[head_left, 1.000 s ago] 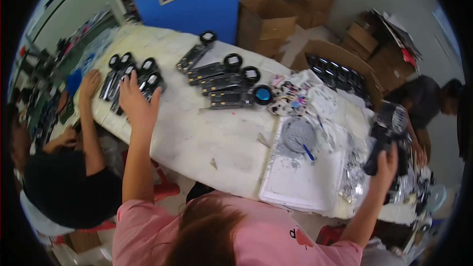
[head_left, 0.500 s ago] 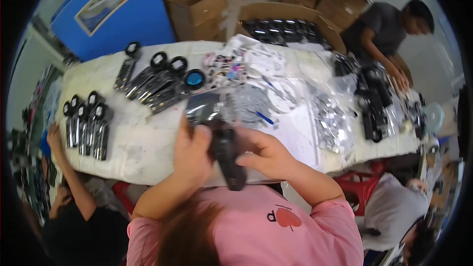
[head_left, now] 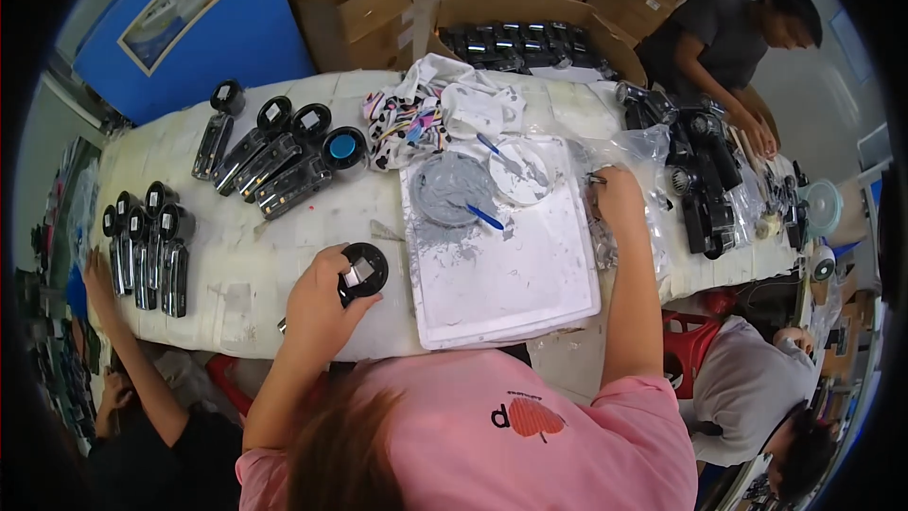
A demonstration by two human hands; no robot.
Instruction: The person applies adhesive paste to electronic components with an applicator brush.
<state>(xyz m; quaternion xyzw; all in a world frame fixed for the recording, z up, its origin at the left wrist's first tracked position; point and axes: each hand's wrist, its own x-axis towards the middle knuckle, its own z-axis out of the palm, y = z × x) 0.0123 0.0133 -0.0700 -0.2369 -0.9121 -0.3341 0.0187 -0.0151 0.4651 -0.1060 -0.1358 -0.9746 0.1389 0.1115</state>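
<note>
My left hand (head_left: 320, 301) is closed around a black handheld device with a round head (head_left: 363, 272); a pale square patch shows inside its round end, and my hand hides most of its body. Over to the right, my right hand (head_left: 619, 197) reaches to a clear plastic bag of small silvery parts (head_left: 643, 246). Its fingers are bent together at the bag, and what they pinch is too small to make out. Between my hands lies a white tray (head_left: 511, 303) bearing a patch of grey paste (head_left: 449, 185), a white round lid (head_left: 522, 175) and two blue-handled spatulas (head_left: 485, 217).
Similar black devices stand in groups at left (head_left: 147, 246) and far left of centre (head_left: 274, 166). A patterned cloth (head_left: 407, 128) lies behind the tray. More black devices (head_left: 705, 170) are piled at right. A person's arm (head_left: 118, 322) rests at the left edge; another person (head_left: 709, 57) works at far right.
My right hand has let go of the black device and moved right to the plastic bag. My left hand has shifted left and lower, keeping the device, whose round end now faces up.
</note>
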